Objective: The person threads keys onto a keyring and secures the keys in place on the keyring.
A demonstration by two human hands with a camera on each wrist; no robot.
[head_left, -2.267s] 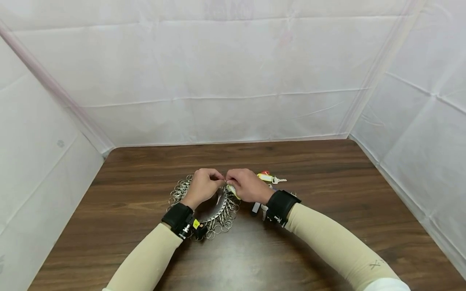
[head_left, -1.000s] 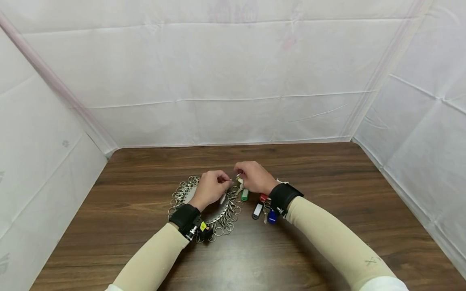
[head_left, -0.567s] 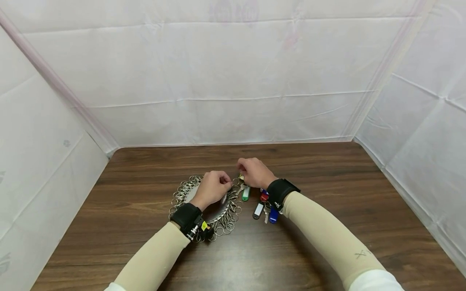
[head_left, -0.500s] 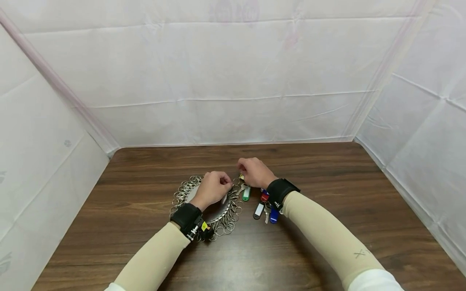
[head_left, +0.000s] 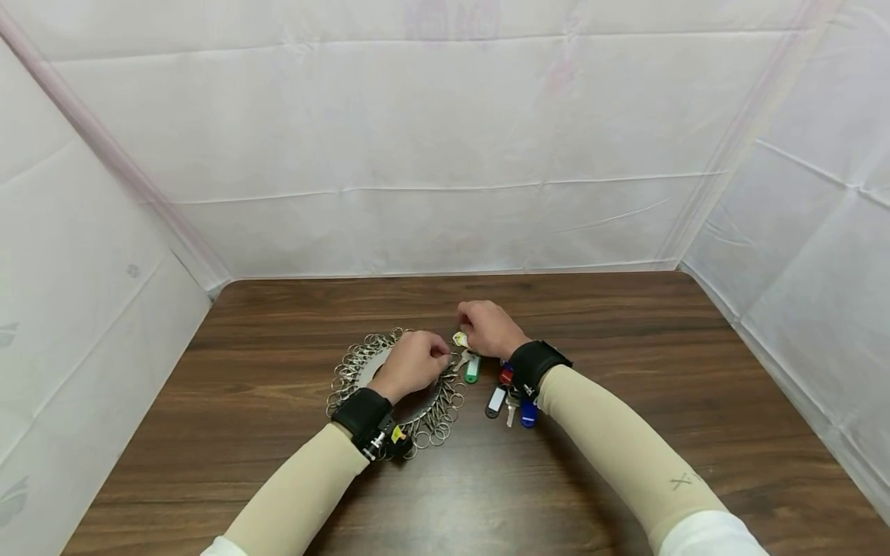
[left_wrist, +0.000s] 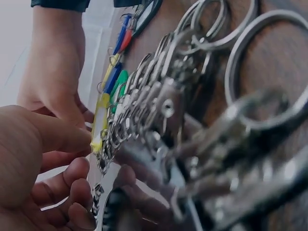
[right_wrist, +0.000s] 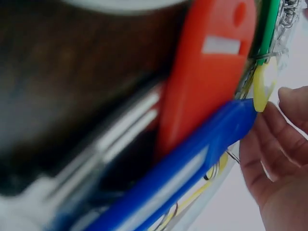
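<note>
A round metal disc (head_left: 361,364) ringed with several key rings (head_left: 434,429) lies on the wooden table. My left hand (head_left: 412,364) rests curled on its right edge, fingers pinching a ring there; in the left wrist view the rings (left_wrist: 159,110) fill the frame beside my curled fingers (left_wrist: 72,211). My right hand (head_left: 487,327) is just beyond, fingertips pinching a yellow key tag (head_left: 460,338). A green tag (head_left: 473,368) lies between the hands. In the right wrist view the yellow tag (right_wrist: 263,83) meets my fingertips (right_wrist: 274,144), behind a red tag (right_wrist: 209,72) and a blue tag (right_wrist: 192,163).
White (head_left: 496,401), blue (head_left: 528,414) and red (head_left: 505,375) key tags with keys lie under my right wrist. White sheeting (head_left: 445,154) walls in the table (head_left: 626,324) at the back and on both sides.
My hands have drawn apart: the right hand has moved farther back and to the right with the yellow tag. The left hand has settled lower on the disc. The coloured tags now show.
</note>
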